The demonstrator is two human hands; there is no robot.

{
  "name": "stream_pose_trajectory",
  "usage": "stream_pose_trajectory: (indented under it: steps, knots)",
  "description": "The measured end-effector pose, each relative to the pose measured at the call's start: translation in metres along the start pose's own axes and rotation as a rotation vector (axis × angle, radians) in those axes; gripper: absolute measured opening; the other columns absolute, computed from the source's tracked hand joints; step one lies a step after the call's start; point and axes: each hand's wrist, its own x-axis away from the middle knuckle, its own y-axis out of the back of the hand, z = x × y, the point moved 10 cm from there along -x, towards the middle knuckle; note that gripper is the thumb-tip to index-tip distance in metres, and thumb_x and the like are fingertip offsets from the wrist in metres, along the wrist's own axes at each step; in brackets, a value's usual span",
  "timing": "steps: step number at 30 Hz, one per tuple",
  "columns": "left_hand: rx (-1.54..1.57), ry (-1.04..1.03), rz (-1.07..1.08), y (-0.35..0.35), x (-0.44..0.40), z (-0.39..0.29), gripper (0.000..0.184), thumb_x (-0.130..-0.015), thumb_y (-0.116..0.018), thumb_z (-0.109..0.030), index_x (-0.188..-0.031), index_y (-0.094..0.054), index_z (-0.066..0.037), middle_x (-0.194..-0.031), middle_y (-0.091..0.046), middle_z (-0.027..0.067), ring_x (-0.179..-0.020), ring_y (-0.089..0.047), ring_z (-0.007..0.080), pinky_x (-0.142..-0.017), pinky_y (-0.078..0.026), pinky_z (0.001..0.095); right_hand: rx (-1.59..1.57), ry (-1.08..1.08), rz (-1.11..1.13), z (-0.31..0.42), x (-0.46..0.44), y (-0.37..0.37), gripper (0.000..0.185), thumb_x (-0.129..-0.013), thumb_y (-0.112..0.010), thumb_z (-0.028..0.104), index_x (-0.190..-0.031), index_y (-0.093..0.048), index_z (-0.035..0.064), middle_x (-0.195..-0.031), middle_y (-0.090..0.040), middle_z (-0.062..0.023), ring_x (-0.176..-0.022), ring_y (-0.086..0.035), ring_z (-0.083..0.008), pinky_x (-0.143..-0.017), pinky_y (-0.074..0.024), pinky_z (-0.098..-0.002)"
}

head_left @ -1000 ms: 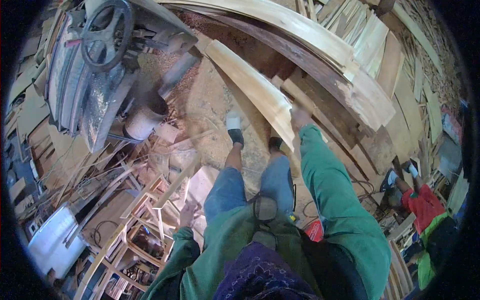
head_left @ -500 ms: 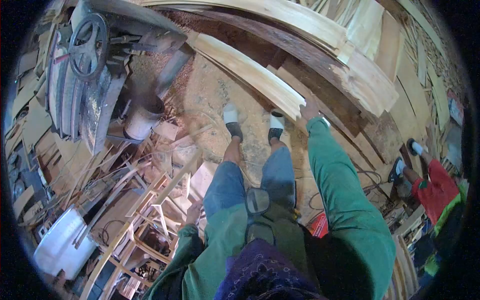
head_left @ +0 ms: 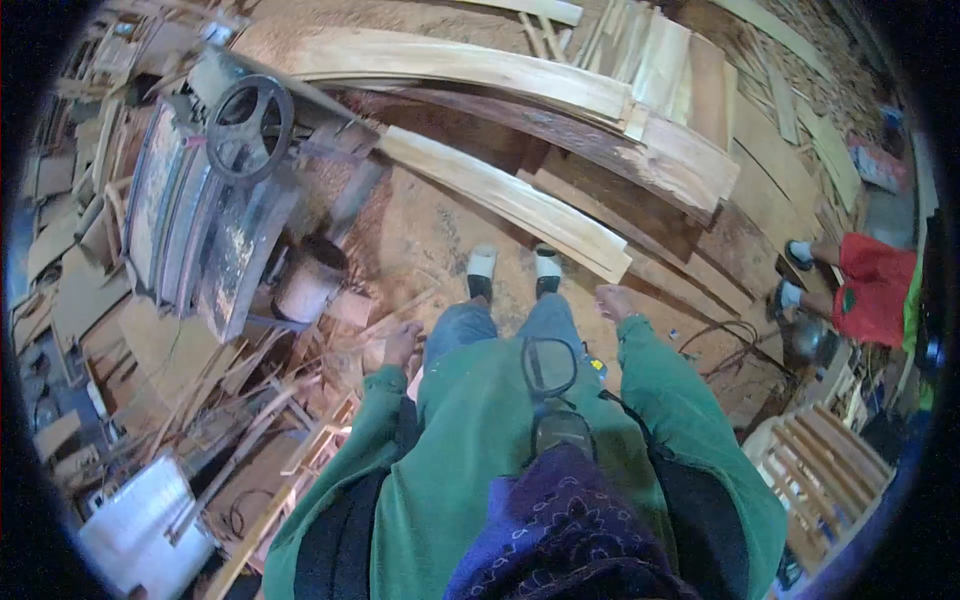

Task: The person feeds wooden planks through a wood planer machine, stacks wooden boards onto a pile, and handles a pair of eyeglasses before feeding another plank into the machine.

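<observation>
A long pale board (head_left: 510,196) lies slantwise ahead of my feet, with a second one just under its near edge. Close to the right end of these boards, but apart from them, is my right hand (head_left: 614,301), with its fingers apart and nothing in it. My left hand (head_left: 402,343) hangs beside my left thigh, near scrap wood; it holds nothing that I can see and its fingers look loosely spread.
A machine with a black handwheel (head_left: 250,130) stands at the left, beside a round duct (head_left: 310,278). Curved planks (head_left: 480,72) are stacked ahead. A person in red shorts (head_left: 873,290) is at the right, near a slatted wooden piece (head_left: 825,465). Scrap wood covers the left floor.
My right hand has let go of the pale board's end and come back toward my body. My left hand has moved up and forward from the wooden frames. The view has shifted.
</observation>
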Motion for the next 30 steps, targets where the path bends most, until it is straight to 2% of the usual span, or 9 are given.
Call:
stream_pose_trajectory:
  steps: [2,5,7,11,17,19,22,23,30]
  knots:
    - [-0.087,-0.029,-0.044,0.002,-0.003,-0.036,0.029,-0.095,-0.056,-0.030,-0.109,-0.067,-0.007,-0.107,-0.067,0.0043,-0.098,-0.066,0.0212,-0.076,-0.053,0.0377,0.134,0.416,0.054,-0.019,-0.035,-0.027,0.023,-0.089,-0.064,0.035,-0.093,-0.070,0.0124,-0.086,-0.067,-0.0006,-0.078,-0.063,-0.0150,-0.065,-0.0505,-0.0344]
    - [-0.022,-0.107,0.083,0.015,-0.053,-0.056,0.034,-0.097,-0.055,-0.034,-0.117,-0.065,-0.008,-0.110,-0.064,0.0061,-0.103,-0.065,0.0228,-0.075,-0.052,0.0376,-0.078,0.195,0.080,0.031,0.041,-0.050,0.026,-0.089,-0.066,0.033,-0.100,-0.072,0.0104,-0.092,-0.070,-0.0034,-0.084,-0.066,-0.0172,-0.074,-0.0528,-0.0349]
    - [0.074,-0.092,0.164,-0.007,-0.082,-0.075,0.042,-0.098,-0.053,-0.041,-0.125,-0.060,-0.009,-0.114,-0.062,0.0070,-0.105,-0.064,0.0233,-0.077,-0.053,0.0387,0.174,0.656,-0.056,0.085,0.063,-0.076,0.032,-0.090,-0.066,0.032,-0.107,-0.071,0.0064,-0.089,-0.071,-0.0072,-0.083,-0.067,-0.0199,-0.077,-0.0543,-0.0353]
    - [0.283,-0.015,0.345,-0.070,-0.043,-0.158,0.061,-0.100,-0.045,-0.057,-0.138,-0.047,-0.010,-0.118,-0.059,0.0090,-0.109,-0.063,0.0245,-0.083,-0.057,0.0452,0.054,1.042,-0.076,0.211,0.172,-0.126,0.036,-0.095,-0.064,0.032,-0.113,-0.068,0.0010,-0.103,-0.071,-0.0145,-0.096,-0.067,-0.0245,-0.089,-0.0524,-0.0352]
    - [0.219,-0.072,1.062,-0.212,0.085,-0.269,0.072,-0.100,-0.040,-0.064,-0.145,-0.039,-0.008,-0.127,-0.058,0.0141,-0.117,-0.060,0.0270,-0.084,-0.061,0.0494,0.153,1.128,-0.033,0.327,0.279,-0.126,0.035,-0.102,-0.056,0.032,-0.123,-0.062,0.0038,-0.122,-0.063,-0.0154,-0.112,-0.063,-0.0248,-0.094,-0.0509,-0.0360]
    - [0.082,-0.139,1.224,-0.225,0.158,-0.303,0.083,-0.097,-0.045,-0.067,-0.151,-0.032,-0.005,-0.139,-0.053,0.0171,-0.123,-0.057,0.0291,-0.088,-0.059,0.0494,-0.439,0.816,0.058,0.312,0.276,-0.095,0.036,-0.103,-0.056,0.032,-0.125,-0.062,0.0043,-0.125,-0.062,-0.0138,-0.113,-0.062,-0.0226,-0.095,-0.0505,-0.0353]
    - [-0.024,-0.222,1.547,-0.210,0.234,-0.328,0.096,-0.088,-0.051,-0.074,-0.157,-0.025,-0.012,-0.147,-0.046,0.0182,-0.126,-0.056,0.0346,-0.097,-0.052,0.0526,-0.402,0.907,-0.279,0.288,0.283,-0.028,0.035,-0.102,-0.060,0.029,-0.123,-0.063,0.0011,-0.117,-0.066,-0.0089,-0.109,-0.062,-0.0159,-0.093,-0.0502,-0.0298]
    - [-0.099,-0.244,1.555,-0.201,0.240,-0.328,0.106,-0.083,-0.067,-0.066,-0.159,-0.020,-0.009,-0.149,-0.045,0.0212,-0.126,-0.056,0.0363,-0.099,-0.050,0.0505,-0.412,0.910,-0.320,0.275,0.281,-0.011,0.034,-0.101,-0.061,0.027,-0.122,-0.064,0.0000,-0.113,-0.067,-0.0073,-0.106,-0.062,-0.0139,-0.092,-0.0500,-0.0281]
    - [-0.308,-0.403,1.801,-0.184,0.331,-0.346,0.079,-0.077,-0.087,-0.021,-0.143,-0.049,0.001,-0.128,-0.062,0.0201,-0.117,-0.062,0.0287,-0.093,-0.052,0.0399,-0.311,0.725,-0.182,0.176,0.255,-0.017,0.032,-0.101,-0.060,0.027,-0.115,-0.065,-0.0001,-0.096,-0.067,-0.0038,-0.086,-0.060,-0.0108,-0.079,-0.0508,-0.0282]
